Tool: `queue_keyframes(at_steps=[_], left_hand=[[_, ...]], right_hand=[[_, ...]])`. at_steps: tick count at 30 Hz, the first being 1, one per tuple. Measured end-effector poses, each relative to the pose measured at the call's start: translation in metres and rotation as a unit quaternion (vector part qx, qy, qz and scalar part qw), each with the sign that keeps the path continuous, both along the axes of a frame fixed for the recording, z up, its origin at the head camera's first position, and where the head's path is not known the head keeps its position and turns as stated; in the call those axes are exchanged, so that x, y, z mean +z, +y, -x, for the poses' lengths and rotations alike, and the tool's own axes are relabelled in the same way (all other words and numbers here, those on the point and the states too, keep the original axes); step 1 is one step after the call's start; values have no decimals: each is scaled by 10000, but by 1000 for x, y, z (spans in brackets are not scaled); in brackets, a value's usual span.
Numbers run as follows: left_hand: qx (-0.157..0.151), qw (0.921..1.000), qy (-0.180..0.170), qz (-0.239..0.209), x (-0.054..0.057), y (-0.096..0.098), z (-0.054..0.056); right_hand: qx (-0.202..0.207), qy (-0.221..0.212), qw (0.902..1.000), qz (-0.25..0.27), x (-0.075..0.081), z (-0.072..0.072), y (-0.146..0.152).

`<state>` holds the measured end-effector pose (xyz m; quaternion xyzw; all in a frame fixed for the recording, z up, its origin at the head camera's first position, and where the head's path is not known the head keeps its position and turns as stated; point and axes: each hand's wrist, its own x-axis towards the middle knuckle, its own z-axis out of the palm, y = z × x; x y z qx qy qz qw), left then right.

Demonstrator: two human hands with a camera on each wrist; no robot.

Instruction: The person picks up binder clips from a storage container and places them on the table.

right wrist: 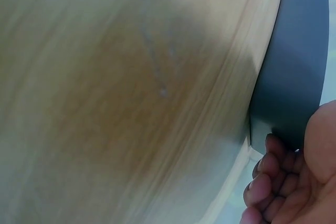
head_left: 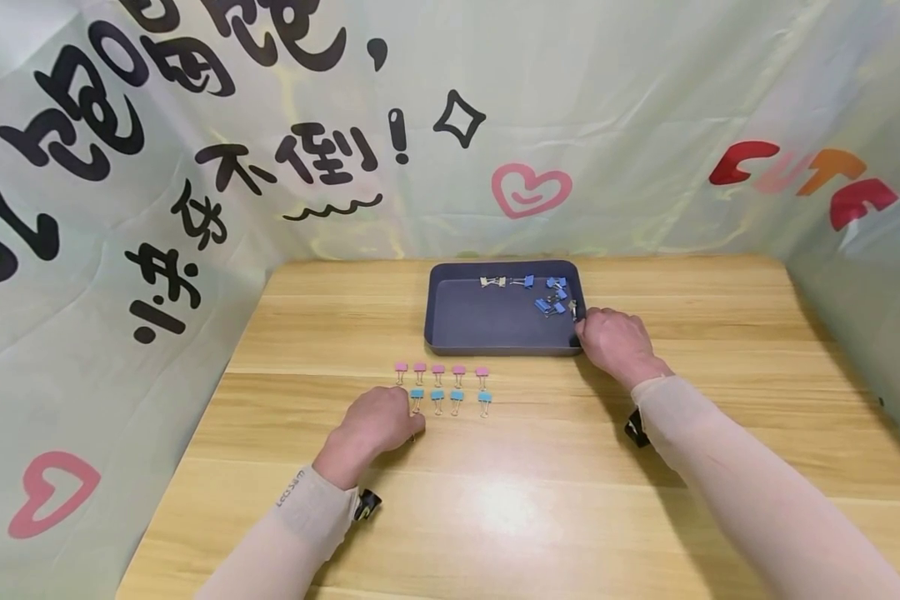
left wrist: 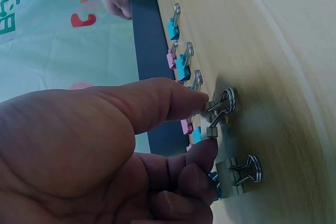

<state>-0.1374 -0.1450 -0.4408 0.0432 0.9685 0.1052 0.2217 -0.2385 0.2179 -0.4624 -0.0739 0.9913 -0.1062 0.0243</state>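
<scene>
My left hand (head_left: 375, 421) is low over the table, left of two rows of binder clips. Between thumb and fingers it pinches a pale binder clip (left wrist: 211, 132), seen in the left wrist view, its wire handles towards the wood. A second pale binder clip (left wrist: 229, 178) stands beside those fingers. The back row holds several pink binder clips (head_left: 438, 369); the front row, several light-blue ones (head_left: 457, 397). My right hand (head_left: 617, 340) grips the right side of the dark tray (head_left: 504, 349), fingers curled at its outer wall (right wrist: 289, 77); the thumb's contact is partly hidden.
Inside the tray, several blue binder clips (head_left: 556, 307) lie loose at the right, with cream binder clips (head_left: 492, 282) along the back and a small pale clip (head_left: 573, 308) by the right wall. Printed cloth (head_left: 630, 100) walls the wooden table (head_left: 540, 467) at back and sides.
</scene>
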Motion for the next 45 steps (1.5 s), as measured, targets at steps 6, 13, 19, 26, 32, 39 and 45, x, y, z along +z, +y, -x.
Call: queue_keyframes(at_steps=[6, 13, 19, 26, 32, 39, 45], left_hand=[[44, 10000, 9, -3, 0, 0, 0], [104, 9998, 47, -147, 19, -6, 6], [103, 9994, 178, -294, 64, -4, 37], [-122, 9979, 577, -259, 89, 35, 94], [-681, 9925, 1011, -51, 65, 69, 145], [-1292, 9827, 1293, 288, 33, 90, 183], [-1581, 9787, 1186, 556, 23, 102, 196]], right_hand=[[-34, -38, 10000, -38, -1, 0, 0], [-8, -36, 10000, -48, -1, 0, 0], [44, 24, 9999, -97, 2, 0, 2], [203, 268, 9993, -149, 0, -4, 0], [132, 300, 9993, -179, -2, -5, 0], [21, 203, 9997, -166, -3, -5, 0], [-20, 264, 9995, -184, -3, -5, 0]])
